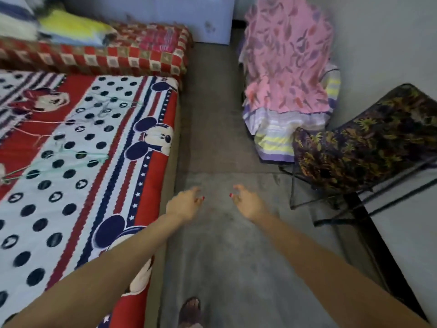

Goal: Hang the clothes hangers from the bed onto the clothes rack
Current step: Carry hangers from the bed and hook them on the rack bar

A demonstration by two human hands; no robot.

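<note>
Both hands hanging empty over the floor at lower centre: left hand (pixel 185 204) and right hand (pixel 248 204), fingers loosely curled. Hangers (pixel 78 157) lying on the bed (pixel 146 176), left of frame. Rack (pixel 326 192) standing right. Advice: be reaching left, gathering hooks together.

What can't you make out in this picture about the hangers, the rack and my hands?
- Hangers on the bed, head view: thin, blurred and overlapping; their count is unclear.
- Clothes rack: draped cloths hide its rails; the right edge cuts it off.
- Left hand and right hand: both hold nothing; motion blur smears the fingertips.
</note>
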